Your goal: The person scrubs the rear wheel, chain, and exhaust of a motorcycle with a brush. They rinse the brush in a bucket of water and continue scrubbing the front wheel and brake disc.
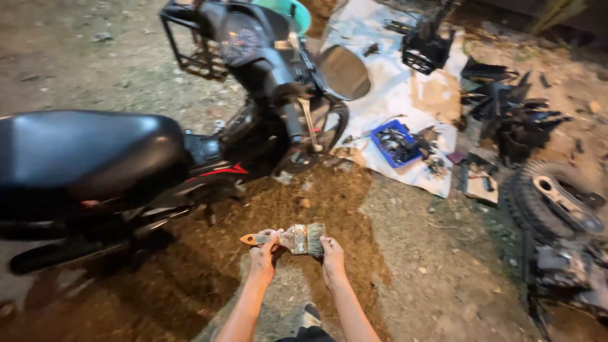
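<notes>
I hold a wide paintbrush (294, 239) crosswise in front of me, its orange wooden handle pointing left and its grey bristles pointing right. My left hand (264, 255) grips the handle near the metal ferrule. My right hand (332, 254) pinches the bristle end. Both hands are low in the middle of the head view, over wet brown ground. A black motorbike (190, 126) with a long black seat (82, 152) stands just beyond and to the left of my hands.
A white sheet (386, 95) lies on the ground at the upper right with a blue tray (394, 143) of small parts, a black crate (425, 47) and black plastic panels (513, 114). A tyre (551, 199) and engine parts sit at the right edge.
</notes>
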